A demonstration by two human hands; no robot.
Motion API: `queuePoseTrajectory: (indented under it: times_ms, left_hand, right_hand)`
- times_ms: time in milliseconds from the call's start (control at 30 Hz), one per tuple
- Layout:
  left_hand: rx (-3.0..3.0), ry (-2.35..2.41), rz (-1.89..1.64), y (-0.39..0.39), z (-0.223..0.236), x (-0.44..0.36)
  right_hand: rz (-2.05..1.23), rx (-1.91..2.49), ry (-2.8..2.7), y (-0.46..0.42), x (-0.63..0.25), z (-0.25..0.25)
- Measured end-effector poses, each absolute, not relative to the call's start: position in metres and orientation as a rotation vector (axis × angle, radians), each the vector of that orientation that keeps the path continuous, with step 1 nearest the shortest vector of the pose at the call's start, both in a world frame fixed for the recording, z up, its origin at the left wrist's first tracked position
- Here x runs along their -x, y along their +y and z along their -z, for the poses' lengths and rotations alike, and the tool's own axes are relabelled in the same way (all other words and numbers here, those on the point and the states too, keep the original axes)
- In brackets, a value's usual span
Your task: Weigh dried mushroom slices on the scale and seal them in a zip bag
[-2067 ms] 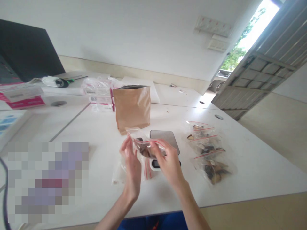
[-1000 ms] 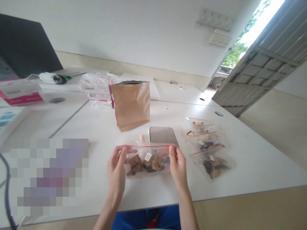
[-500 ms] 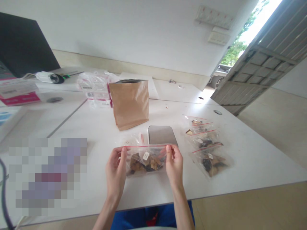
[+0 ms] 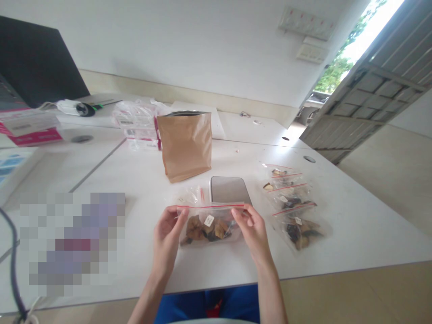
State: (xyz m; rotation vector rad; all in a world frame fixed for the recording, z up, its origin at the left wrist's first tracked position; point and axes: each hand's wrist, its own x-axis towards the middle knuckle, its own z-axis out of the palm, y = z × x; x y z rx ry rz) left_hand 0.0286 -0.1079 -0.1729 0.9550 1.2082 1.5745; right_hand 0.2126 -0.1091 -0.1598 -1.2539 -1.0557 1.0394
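A clear zip bag (image 4: 205, 229) with a red seal line holds brown, dried pieces and a small white label. My left hand (image 4: 170, 229) pinches its upper left corner, thumb in front. At the upper right side, my right hand (image 4: 253, 227) grips the bag between thumb and fingers. Just behind the bag sits a flat scale (image 4: 229, 190) with a grey metal top, its near edge hidden by the bag. A brown paper pouch (image 4: 186, 148) stands upright with its top open. Some empty-looking clear zip bags (image 4: 189, 195) lie left of the scale.
Several filled zip bags (image 4: 302, 229) lie overlapping in a row on the right. Pink-and-white boxes (image 4: 141, 132) in plastic stand behind. A black monitor (image 4: 40, 63) and a cable (image 4: 13, 265) are at left, near a pixelated object (image 4: 81, 243). The table's front edge (image 4: 313, 273) runs below.
My right thumb has slid inward and down from the bag's upper right corner, and that hand has turned. Both hands still hold the bag. The view has shifted slightly.
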Motion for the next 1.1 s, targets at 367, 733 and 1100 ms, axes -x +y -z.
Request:
queuePoseTrajectory:
  times_ms: [367,733,1100]
  left_hand:
    - [-0.899,1.152,-1.558,-0.114,0.176,-0.026]
    - [-1.001,1.168,-1.488,-0.119,0.167,-0.026]
    - [-1.151,1.33,-1.54,-0.122,0.164,-0.022]
  right_hand:
    - [-1.017,1.185,-1.001,-0.111,-0.208,0.163]
    - [-1.095,1.155,-0.907,-0.113,-0.198,0.168]
    - [-0.975,1.248,-0.986,-0.114,-0.196,0.162]
